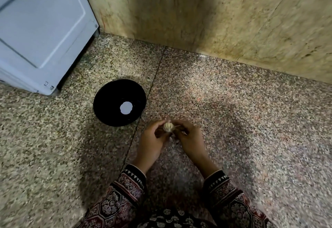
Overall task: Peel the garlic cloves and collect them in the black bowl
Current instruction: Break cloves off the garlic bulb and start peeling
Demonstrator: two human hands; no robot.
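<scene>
Past our patterned sleeves [132, 181], our left hand [151, 138] and right hand [189, 137] both pinch one garlic bulb [168, 125], seemingly whole; the black bowl [105, 113], just far-left, shows no cloves, so nearly everything remains.

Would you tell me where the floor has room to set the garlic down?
Bare floor lies right of the right hand, up to the stone wall, and left of the left hand, below the black bowl. It is tight between bowl and garlic.
</scene>
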